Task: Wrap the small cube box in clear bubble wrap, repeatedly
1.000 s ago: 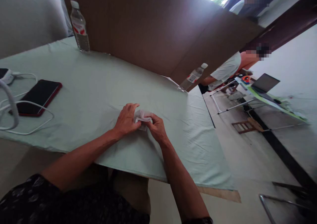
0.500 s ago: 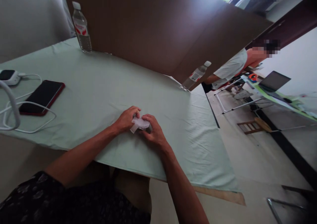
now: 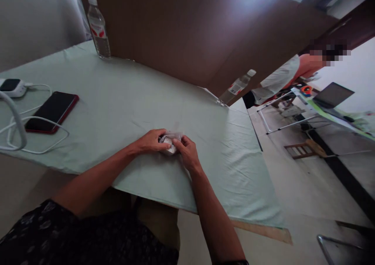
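Note:
Between my two hands, just above or on the green tablecloth (image 3: 129,101), is a small pale bundle (image 3: 169,147). It looks like a whitish object with thin, translucent wrapping crumpled over its top; its exact kind is too blurred to tell. My left hand (image 3: 154,140) is closed on the bundle's left side, thumb across its front. On the other side my right hand (image 3: 187,151) pinches the wrapping, fingers bent and thumb pointing inward. The bundle's underside and parts of its sides are hidden by my fingers.
A phone (image 3: 52,110) with white cables and a white plug block (image 3: 13,87) lie at left. Water bottles stand at the back left (image 3: 99,30) and back right (image 3: 238,86) against a brown board (image 3: 175,34). Beyond are a person (image 3: 281,77) and a laptop (image 3: 334,97).
The bundle has turned in my hands, and its wrapping now rises along the far side instead of hanging at the near left. My left thumb has come across the front.

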The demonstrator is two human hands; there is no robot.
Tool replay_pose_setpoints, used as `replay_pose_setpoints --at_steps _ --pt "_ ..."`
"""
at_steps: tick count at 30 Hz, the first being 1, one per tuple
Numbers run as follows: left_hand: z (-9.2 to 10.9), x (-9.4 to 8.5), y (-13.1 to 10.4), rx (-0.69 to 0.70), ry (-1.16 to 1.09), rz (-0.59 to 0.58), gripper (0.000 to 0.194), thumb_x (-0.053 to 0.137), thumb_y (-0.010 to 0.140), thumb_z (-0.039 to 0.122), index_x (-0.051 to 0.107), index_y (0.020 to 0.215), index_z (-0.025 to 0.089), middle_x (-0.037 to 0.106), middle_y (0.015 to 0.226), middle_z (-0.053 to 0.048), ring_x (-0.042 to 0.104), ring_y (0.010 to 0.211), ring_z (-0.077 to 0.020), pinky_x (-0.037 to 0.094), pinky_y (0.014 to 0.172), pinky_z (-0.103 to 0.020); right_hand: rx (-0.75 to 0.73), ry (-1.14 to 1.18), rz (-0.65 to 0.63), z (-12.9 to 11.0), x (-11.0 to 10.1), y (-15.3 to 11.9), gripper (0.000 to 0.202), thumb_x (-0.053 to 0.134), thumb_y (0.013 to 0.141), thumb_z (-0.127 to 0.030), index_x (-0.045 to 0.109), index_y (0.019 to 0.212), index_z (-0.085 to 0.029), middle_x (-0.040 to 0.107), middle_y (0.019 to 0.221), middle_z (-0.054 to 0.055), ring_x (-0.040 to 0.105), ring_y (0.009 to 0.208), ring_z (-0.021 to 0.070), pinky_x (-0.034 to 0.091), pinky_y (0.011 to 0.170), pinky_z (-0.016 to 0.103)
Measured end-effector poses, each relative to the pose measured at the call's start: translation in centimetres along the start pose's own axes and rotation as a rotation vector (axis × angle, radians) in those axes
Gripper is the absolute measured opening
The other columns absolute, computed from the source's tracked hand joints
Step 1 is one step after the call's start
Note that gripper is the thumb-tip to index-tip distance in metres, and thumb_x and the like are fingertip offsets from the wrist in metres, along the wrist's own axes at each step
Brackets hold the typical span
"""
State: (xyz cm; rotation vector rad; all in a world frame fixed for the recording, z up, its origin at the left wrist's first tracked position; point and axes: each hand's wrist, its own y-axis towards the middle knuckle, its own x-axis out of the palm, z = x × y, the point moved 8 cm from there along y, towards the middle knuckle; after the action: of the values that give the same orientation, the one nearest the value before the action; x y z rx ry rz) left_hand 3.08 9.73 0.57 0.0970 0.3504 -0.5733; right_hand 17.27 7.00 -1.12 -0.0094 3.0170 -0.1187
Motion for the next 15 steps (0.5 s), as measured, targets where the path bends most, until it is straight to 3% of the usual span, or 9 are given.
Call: replay_pose_setpoints --at_steps 3,9,15 --pt "-0.6 0.2 0.1 -0.019 -0.016 -0.01 0.036 0.064 0.073 0.042 0.066 0.096 0.015 0.064 0.084 -0.002 0.056 0.074 -0.0167 0.042 0.067 -0.028 -0.1 -0.189 0.023 -0.9 0.0 -0.1 0.029 0.064 0.082 -0.048 0.067 0.087 -0.019 0.069 0.08 0.001 0.06 0.073 0.0169 0.049 0.069 0.029" --pt "-0.9 0.2 0.1 -0.046 -0.056 0.017 0.038 0.066 0.073 0.045 0.065 0.097 0.015 0.065 0.086 -0.002 0.056 0.075 -0.0169 0.041 0.065 -0.027 -0.282 -0.396 0.255 -2.5 -2.6 -1.8 0.048 0.065 0.083 -0.05 0.061 0.12 -0.021 0.07 0.114 0.011 0.065 0.098 0.0237 0.051 0.079 0.036" --pt "-0.3 -0.1 0.0 -0.053 -0.03 0.054 0.034 0.067 0.071 0.042 0.062 0.092 0.016 0.064 0.084 -0.002 0.056 0.075 -0.017 0.041 0.065 -0.027 -0.474 -0.572 -0.067 -2.3 -0.5 -2.9 0.065 0.077 0.077 -0.043 0.054 0.135 -0.024 0.063 0.133 0.013 0.061 0.117 0.0285 0.052 0.093 0.045"
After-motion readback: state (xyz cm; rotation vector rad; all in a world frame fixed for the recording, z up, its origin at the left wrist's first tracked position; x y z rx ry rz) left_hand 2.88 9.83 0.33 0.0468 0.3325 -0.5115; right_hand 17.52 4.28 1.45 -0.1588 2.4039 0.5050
